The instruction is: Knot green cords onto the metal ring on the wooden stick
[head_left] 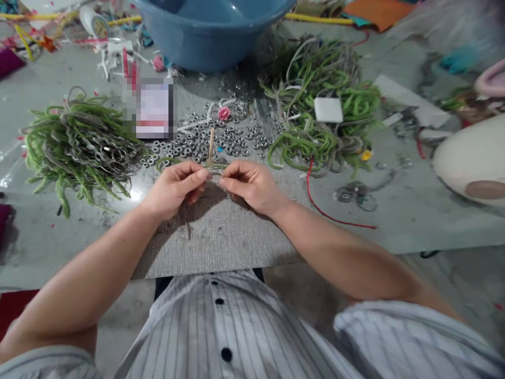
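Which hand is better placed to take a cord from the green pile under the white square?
Right, I'd say: the green pile lies beyond the right hand, on its side; the left hand would reach across. Both pinch a small piece, so one must likely let go first.

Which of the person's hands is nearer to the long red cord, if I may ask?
The right hand. It is a short way left of the long red cord, while the left hand is farther left, on the right hand's far side.
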